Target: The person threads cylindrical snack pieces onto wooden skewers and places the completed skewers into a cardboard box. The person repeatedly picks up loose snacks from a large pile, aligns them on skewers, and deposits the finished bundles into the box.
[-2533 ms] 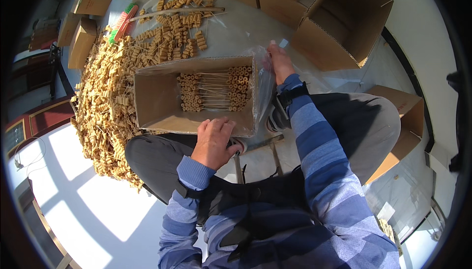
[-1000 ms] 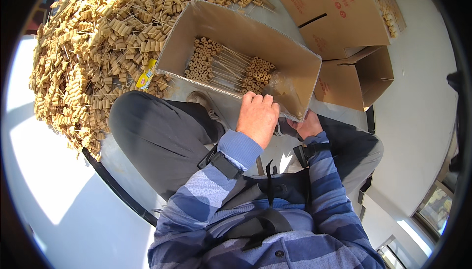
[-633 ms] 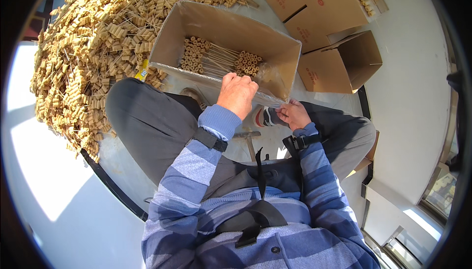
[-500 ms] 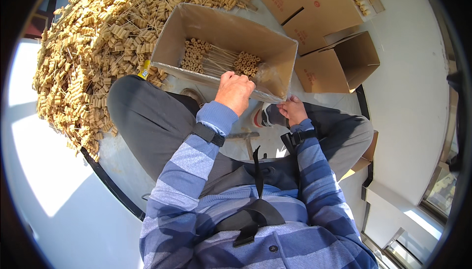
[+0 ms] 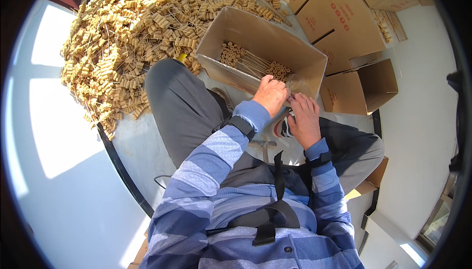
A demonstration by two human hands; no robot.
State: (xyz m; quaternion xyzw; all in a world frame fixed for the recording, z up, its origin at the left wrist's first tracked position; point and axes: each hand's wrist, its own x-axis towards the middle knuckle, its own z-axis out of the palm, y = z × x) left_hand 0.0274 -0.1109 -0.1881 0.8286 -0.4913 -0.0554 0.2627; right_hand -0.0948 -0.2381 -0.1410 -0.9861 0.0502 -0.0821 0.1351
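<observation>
An open cardboard box point(image 5: 275, 40) stands tilted in front of my crossed legs. Inside it lie rows of skewers point(image 5: 255, 64) with tan, ring-ended, coiled pieces on thin sticks. A clear plastic liner point(image 5: 296, 83) shows in the box's near right end. My left hand point(image 5: 271, 95) is closed over the near wall, its fingers pinching the liner at the rim. Close beside it, my right hand point(image 5: 305, 121) has its fingers bent over the same rim, also at the liner. The fingertips of both hands are partly hidden.
A big heap of loose skewers point(image 5: 118, 53) spreads across the left and far side. Flattened cartons point(image 5: 339, 18) lie at the far right, with an open carton point(image 5: 364, 87) nearer. My left knee point(image 5: 169, 77) stands between the heap and my arms.
My right hand has moved up from the box's near right corner to beside my left hand. My left hand has slid rightward along the rim. The whole view has shifted.
</observation>
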